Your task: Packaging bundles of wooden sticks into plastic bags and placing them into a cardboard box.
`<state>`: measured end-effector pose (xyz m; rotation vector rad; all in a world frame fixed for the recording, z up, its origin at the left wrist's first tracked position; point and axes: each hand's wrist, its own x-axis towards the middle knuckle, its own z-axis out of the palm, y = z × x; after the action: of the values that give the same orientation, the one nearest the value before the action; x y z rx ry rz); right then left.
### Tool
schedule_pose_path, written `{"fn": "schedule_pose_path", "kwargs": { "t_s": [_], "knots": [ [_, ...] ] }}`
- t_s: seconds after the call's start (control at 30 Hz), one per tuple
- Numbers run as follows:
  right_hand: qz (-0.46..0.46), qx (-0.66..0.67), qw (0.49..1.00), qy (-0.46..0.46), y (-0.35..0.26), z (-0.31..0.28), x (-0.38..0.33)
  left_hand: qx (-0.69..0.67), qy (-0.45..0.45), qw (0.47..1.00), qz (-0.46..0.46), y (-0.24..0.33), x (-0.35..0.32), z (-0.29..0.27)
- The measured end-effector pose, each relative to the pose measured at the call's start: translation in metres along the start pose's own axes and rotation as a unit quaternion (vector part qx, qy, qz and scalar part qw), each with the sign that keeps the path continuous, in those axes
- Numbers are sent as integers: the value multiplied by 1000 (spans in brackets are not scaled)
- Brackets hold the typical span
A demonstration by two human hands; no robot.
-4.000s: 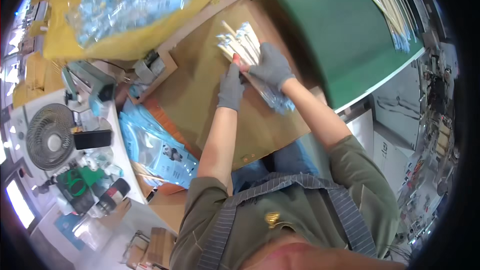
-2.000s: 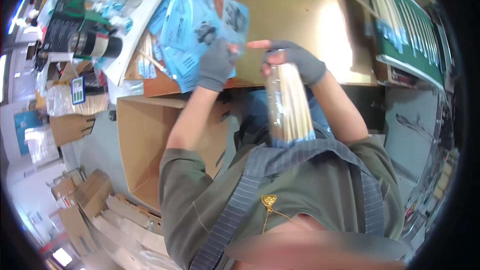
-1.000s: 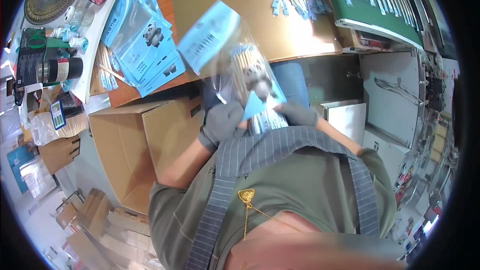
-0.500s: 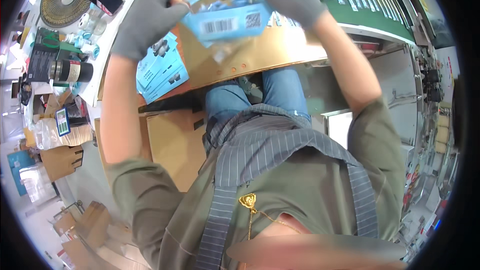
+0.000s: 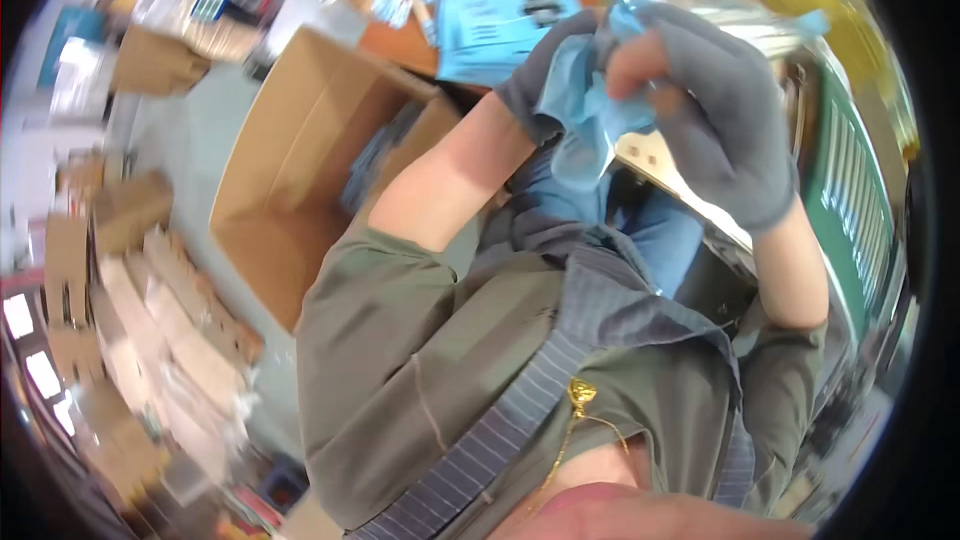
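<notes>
A crumpled light blue plastic bag (image 5: 585, 115) is held up in front of my chest, between both hands. My left hand (image 5: 545, 70), in a grey fingerless glove, is closed on the bag's left side. My right hand (image 5: 730, 110), gloved alike, bends its bare fingers round the bag's upper right part; those fingers are blurred. What the bag contains cannot be made out. Just beyond my left hand, flat blue printed pouches (image 5: 490, 25) lie on the orange-brown tabletop (image 5: 400, 45).
Below the table at left stands an open cardboard box (image 5: 285, 140) with blue pouches (image 5: 375, 160) inside. A green rack of thin metallic strips (image 5: 850, 200) is at the right. Flattened cardboard (image 5: 170, 340) lies on the floor at far left.
My view and body have turned left, bringing the open box into sight. Both hands have drawn closer together, and the bag, spread flat between them before, is now bunched up.
</notes>
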<state>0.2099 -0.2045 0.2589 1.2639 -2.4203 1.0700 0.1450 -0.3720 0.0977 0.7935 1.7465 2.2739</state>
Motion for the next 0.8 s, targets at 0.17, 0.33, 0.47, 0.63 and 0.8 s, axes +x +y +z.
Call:
{"fn": "schedule_pose_path", "kwargs": {
  "t_s": [0.17,0.33,0.47,0.63,0.8],
  "knots": [
    [-134,131,981,-40,-7,17,41,45,79,992,93,139,-110,-66],
    [92,41,995,-29,20,17,17,370,257,814,-368,174,-175,-151],
    [169,50,984,-18,51,36,-3,-172,473,788,-354,101,-312,-242],
    [265,28,964,-7,56,59,-4,-157,482,714,-482,-3,-412,-294],
    [299,73,951,-10,66,70,-15,244,160,593,-751,-10,-464,-337]
  ]
}}
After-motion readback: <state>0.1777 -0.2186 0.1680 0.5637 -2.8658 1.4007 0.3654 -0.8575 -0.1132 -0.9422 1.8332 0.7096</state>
